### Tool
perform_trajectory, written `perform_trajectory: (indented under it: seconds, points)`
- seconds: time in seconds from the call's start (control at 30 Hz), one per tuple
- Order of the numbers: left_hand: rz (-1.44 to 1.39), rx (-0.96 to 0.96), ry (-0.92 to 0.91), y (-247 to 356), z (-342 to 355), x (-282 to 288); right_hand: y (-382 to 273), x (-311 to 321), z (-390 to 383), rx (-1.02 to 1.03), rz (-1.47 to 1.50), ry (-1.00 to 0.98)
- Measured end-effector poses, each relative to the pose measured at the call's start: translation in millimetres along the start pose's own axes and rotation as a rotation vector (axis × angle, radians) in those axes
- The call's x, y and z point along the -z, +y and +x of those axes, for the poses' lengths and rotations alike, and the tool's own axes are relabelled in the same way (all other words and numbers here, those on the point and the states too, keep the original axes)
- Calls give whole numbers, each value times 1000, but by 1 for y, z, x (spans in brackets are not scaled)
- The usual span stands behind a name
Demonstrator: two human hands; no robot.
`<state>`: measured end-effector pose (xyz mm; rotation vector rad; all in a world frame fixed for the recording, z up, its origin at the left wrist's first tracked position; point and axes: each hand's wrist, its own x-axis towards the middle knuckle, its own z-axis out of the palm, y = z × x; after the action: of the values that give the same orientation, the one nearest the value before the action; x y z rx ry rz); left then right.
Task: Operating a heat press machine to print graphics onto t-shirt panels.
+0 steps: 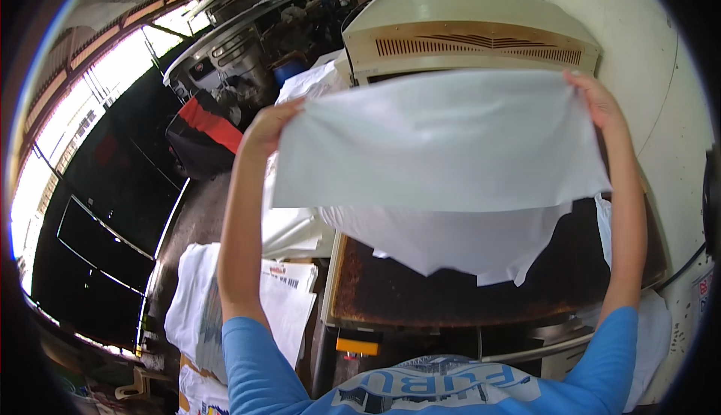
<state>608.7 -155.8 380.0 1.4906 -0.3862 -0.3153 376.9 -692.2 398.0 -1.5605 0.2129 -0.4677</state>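
Note:
A broad, slightly shiny white sheet [443, 144] is stretched between my two raised hands. My left hand [274, 123] is closed on its upper left corner, and my right hand [598, 103] grips the upper right one. The lower edge of the sheet hangs free. Beneath it lies a white cloth piece [451, 244], probably a garment, with uneven edges on a dark, rust-marked flat surface [428, 302]. Much of that cloth is hidden behind the sheet. Whether the sheet is paper, film or fabric, I cannot tell.
Behind the sheet stands a large cream machine hood [473, 28] with vent slots. Stacked white garments [194, 287] and printed white pieces [289, 295] lie at the left. A red and black cloth [206, 133] hangs farther back. A pale wall [661, 92] bounds the right side.

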Motion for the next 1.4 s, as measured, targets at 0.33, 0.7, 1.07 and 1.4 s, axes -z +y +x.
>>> perform_trajectory:
  seconds: [0.33, 0.7, 1.07, 1.4]
  points:
    - [-249, -641, 24, 11, 113, -39, 9, 2, 82, 407, 338, 92]
    - [-155, -45, 54, -196, 125, -35, 214, 13, 91, 81, 15, 351]
    - [-43, 199, 61, -309, 26, -47, 317, 24, -13, -344, -585, 370]
    - [651, -41, 223, -287, -68, -66, 275, 31, -122, -290, -473, 360]
